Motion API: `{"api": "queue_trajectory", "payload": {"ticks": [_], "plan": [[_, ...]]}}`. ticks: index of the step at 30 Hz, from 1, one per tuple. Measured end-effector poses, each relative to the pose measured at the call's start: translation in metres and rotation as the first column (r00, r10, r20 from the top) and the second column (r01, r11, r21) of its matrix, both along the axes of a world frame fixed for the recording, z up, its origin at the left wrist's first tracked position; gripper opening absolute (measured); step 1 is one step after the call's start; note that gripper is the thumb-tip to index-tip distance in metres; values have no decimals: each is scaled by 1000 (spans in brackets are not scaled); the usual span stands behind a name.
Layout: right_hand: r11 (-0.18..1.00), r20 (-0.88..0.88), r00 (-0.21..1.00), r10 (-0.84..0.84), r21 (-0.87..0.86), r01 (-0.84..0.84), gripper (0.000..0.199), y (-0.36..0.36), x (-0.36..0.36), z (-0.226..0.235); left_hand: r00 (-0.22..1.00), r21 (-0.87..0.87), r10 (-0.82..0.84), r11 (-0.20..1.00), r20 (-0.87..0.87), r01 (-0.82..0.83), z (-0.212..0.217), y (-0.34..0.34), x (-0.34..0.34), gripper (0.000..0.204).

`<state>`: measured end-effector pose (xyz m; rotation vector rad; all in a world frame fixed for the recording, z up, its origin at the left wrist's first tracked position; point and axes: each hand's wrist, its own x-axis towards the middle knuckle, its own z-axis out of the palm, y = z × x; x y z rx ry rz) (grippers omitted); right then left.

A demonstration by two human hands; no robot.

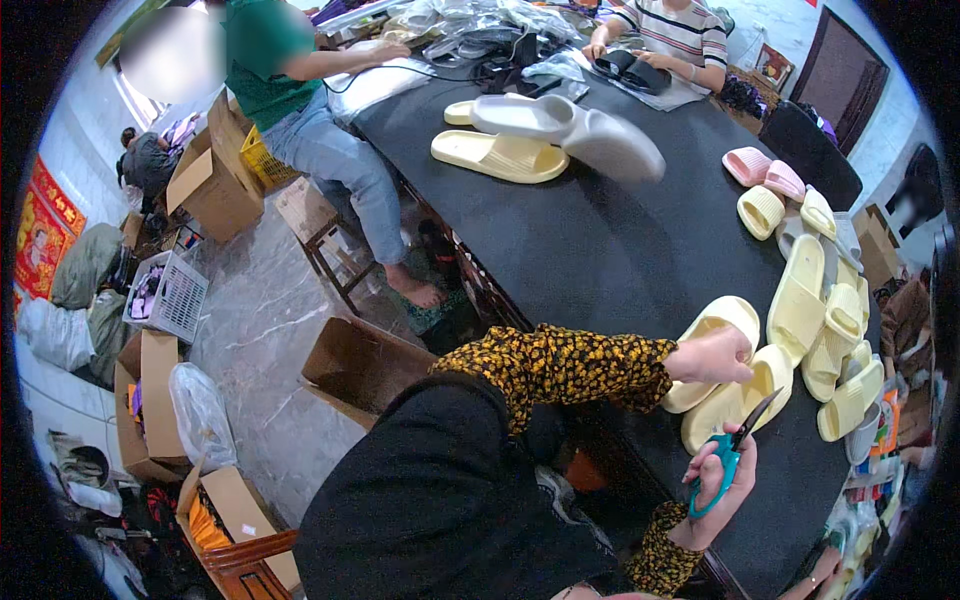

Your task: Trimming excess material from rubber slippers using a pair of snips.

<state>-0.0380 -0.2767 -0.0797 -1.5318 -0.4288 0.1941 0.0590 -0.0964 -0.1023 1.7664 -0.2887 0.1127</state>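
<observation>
At the near right edge of the black worktop (600, 250), left hand (712, 357) closed over the top of a pale yellow slipper (722, 322), pressing it against a second yellow slipper (742, 395) just beside it. Right hand (722, 482) gripping teal-handled scissors (730, 455), blades up and slightly parted, tips touching or just over the second slipper's edge; cannot tell which. Both forearms in yellow-and-black patterned sleeves. Right of the hands, a heap of yellow slippers (835, 340); farther back two pink slippers (765, 172). Mid-worktop: grey slippers (580, 128) lying on yellow ones (500, 155). Two other people sit at the far side. Cardboard boxes (210, 180) on the floor to the left.
</observation>
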Motion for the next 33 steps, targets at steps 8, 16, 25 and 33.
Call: {"api": "queue_trajectory", "payload": {"ticks": [8, 16, 25, 33], "plan": [[982, 144, 987, -76, -163, 99, 44, -18, 29, -1, 862, 203, 355, 873, 361, -444, -15, 40, 22, 20], [842, 397, 917, 45, -509, 180, 39, -12, 79, 3, 841, 140, 391, 873, 373, -468, -45, 47, 40, 29], [608, 588, 795, 151, -689, 395, 37, 7, 116, 4, 911, 171, 269, 927, 313, -333, -42, 50, 27, 27], [516, 583, 792, 178, -741, 430, 49, 19, 108, 23, 902, 23, 305, 945, 307, -327, -34, 46, 18, 21]]}}
